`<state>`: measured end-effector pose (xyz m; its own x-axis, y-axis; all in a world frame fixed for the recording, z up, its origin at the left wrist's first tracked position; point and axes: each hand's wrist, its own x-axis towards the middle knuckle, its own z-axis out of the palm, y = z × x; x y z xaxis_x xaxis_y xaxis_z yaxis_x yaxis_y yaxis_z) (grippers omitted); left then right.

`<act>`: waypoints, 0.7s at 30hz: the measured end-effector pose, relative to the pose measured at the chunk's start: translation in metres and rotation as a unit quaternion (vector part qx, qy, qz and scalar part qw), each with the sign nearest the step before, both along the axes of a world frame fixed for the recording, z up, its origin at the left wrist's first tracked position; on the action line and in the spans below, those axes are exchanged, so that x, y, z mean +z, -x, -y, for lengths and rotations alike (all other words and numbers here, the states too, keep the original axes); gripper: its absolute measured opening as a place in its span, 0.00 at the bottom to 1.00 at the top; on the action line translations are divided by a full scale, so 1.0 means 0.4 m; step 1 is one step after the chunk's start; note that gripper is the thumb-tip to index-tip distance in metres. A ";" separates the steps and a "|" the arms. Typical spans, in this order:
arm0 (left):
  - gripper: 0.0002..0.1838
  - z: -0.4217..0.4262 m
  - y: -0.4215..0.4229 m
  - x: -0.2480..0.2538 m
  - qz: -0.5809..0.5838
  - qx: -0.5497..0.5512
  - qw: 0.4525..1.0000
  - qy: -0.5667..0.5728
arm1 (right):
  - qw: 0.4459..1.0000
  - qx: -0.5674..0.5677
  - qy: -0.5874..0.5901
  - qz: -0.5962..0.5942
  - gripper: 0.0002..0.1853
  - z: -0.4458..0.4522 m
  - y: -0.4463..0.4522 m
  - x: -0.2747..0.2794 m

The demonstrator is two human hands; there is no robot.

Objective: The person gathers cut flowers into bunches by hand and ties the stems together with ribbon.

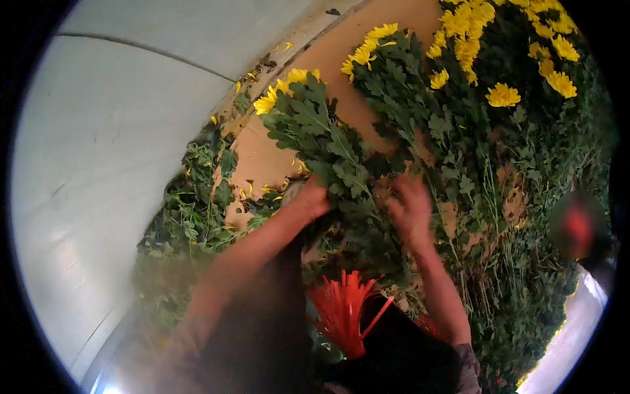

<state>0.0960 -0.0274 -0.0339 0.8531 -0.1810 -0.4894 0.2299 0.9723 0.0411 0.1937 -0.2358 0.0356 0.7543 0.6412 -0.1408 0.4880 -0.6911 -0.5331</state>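
A leafy bunch of yellow flowers (pixel 328 138) lies between my two hands, blooms toward the upper left and stems running down toward me. My left hand (pixel 316 197) is at the bunch's left side, its fingertips hidden behind the leaves. On the other side, my right hand (pixel 410 200) is near the stems with its fingers curled and blurred, so its hold cannot be made out. Below the hands, a tuft of red plastic strips (pixel 344 305) fans out in front of my body.
More yellow flowers (pixel 466 33) with long leafy stems cover the right side. Brown cardboard (pixel 262 154) shows beneath, with loose petals. Cut leaves (pixel 197 197) lie at left beside a pale wall (pixel 118 131). Another person (pixel 577 226) is at the far right.
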 end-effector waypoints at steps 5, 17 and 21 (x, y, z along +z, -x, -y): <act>0.19 0.019 -0.029 -0.021 -0.038 0.002 0.992 -0.121 | 0.979 -0.094 0.076 0.165 0.22 0.098 -0.126 -0.174; 0.20 0.018 -0.038 0.010 -0.134 0.003 0.983 -0.128 | 0.954 0.006 0.091 -0.284 0.22 -0.015 0.106 -0.076; 0.21 0.009 -0.037 0.043 -0.105 0.008 0.964 -0.244 | 0.990 0.105 0.094 -0.030 0.26 -0.033 -0.050 -0.014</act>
<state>0.1109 -0.0310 -0.0168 0.7268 0.1270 -0.6750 0.2676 0.8527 0.4486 0.2139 -0.2227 0.0300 0.5941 0.7411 -0.3129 0.6019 -0.6675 -0.4383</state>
